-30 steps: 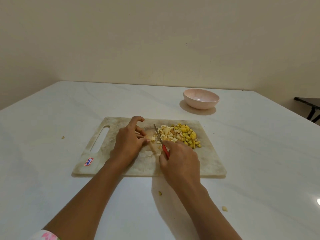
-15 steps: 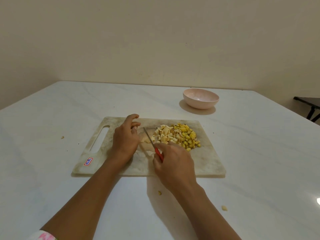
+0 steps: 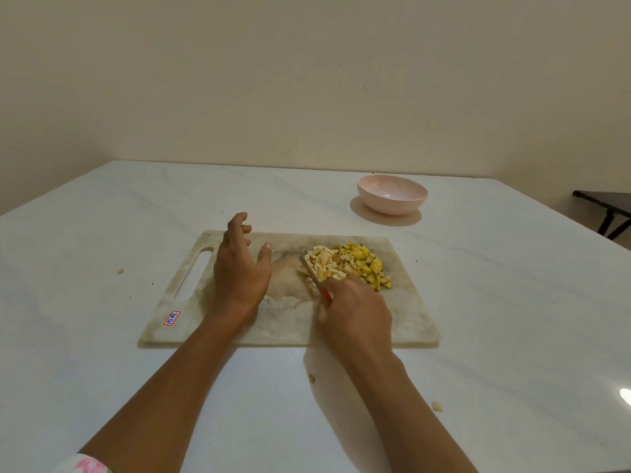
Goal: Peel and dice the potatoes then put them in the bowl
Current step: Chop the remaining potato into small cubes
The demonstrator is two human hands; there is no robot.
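A pile of diced potato (image 3: 351, 266), pale pieces on the left and yellow ones on the right, lies on the marbled cutting board (image 3: 403, 319). My right hand (image 3: 356, 314) grips a red-handled knife (image 3: 316, 276) whose blade lies against the pile's left side. Over the board's left half my left hand (image 3: 240, 268) hovers with its fingers loosely spread, holding nothing. A pink bowl (image 3: 392, 193) with nothing in it stands beyond the board, to the right.
The board sits on a white table (image 3: 102, 353) with a few potato scraps (image 3: 437, 406) scattered near the front and left. A dark piece of furniture (image 3: 607, 213) stands past the table's right edge. Bare wall lies behind.
My left hand has let go of the potato piece and lifted away to the left. The knife has pushed the freshly cut pieces right, against the pile.
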